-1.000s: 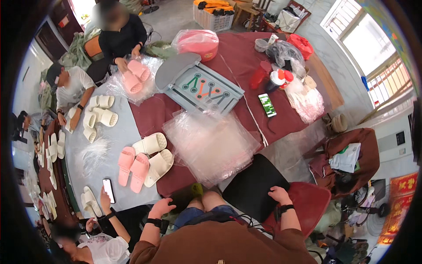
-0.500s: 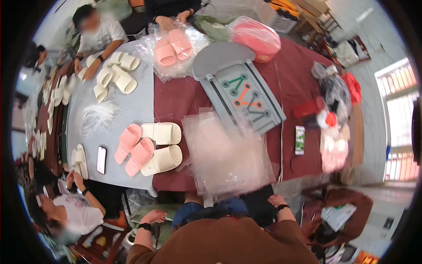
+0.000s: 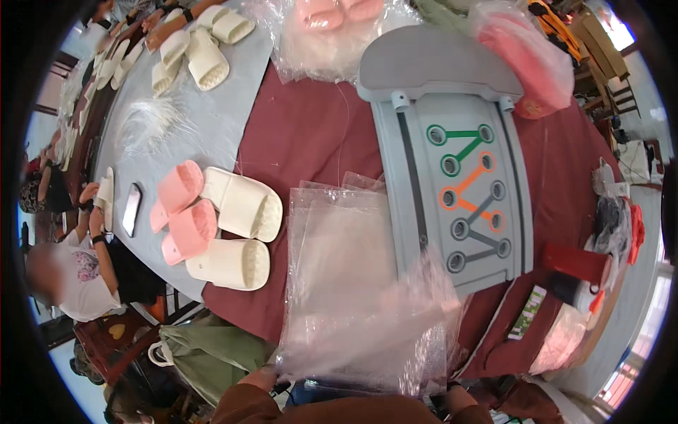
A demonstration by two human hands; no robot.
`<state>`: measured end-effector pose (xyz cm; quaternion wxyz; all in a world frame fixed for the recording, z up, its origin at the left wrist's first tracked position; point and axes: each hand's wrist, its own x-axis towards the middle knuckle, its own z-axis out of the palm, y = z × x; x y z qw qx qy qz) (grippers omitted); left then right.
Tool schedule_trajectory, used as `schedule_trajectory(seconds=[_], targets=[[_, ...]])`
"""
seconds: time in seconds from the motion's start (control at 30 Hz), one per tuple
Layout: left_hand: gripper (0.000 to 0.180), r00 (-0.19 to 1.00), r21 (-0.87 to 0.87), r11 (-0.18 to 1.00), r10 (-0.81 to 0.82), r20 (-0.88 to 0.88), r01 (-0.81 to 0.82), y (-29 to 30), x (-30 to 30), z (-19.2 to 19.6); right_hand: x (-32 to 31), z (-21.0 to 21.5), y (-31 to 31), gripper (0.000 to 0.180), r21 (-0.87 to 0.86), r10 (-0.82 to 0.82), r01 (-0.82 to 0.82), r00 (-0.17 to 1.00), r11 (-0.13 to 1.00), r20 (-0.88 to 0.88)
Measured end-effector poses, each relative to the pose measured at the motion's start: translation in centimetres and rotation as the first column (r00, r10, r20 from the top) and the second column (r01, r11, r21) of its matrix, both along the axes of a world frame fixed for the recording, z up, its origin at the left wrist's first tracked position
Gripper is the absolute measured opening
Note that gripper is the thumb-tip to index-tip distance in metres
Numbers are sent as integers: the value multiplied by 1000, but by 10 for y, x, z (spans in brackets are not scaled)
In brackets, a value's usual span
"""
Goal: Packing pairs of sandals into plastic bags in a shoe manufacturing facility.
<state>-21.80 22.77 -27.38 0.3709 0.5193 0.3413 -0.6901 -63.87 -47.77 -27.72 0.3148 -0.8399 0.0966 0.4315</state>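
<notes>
My left hand (image 3: 258, 379) is low at the table's near edge, beside the lower left corner of a stack of clear plastic bags (image 3: 339, 261). Its fingers are blurred and partly out of sight. On the other side of the stack, my right hand (image 3: 458, 397) is mostly hidden in shadow below the edge. The bags lie flat and overlap, and some reach over the foot of a grey plastic board (image 3: 487, 265) with green, orange and grey ringed holes. Left of the bags, two pink slippers (image 3: 192, 230) rest partly on two cream slippers (image 3: 244, 205).
Pink slippers (image 3: 318, 14) lie on clear wrap at the far side. More cream slippers (image 3: 206, 60), plastic strands (image 3: 152, 116) and a phone (image 3: 131, 209) are on the grey cloth. A red cup (image 3: 579, 263) stands right. A co-worker (image 3: 78, 275) sits at left.
My view has tilted down and turned, so the table appears closer. Both hands have come in from the sides toward the near edge, beside the bags. The slippers and board look unmoved.
</notes>
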Motion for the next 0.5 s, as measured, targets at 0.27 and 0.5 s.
schedule_trajectory(seconds=[0.27, 0.5], targets=[[43, 995, -13, 995, -97, 19, 98, 48, -93, -12, -46, 63, -47, 64, 53, -71, 81, 984, 995, -162], [44, 952, 7, 970, -240, 188, 243, 6, -25, -39, -39, 7, -21, 63, 114, -189, 207, 970, 972, -154]])
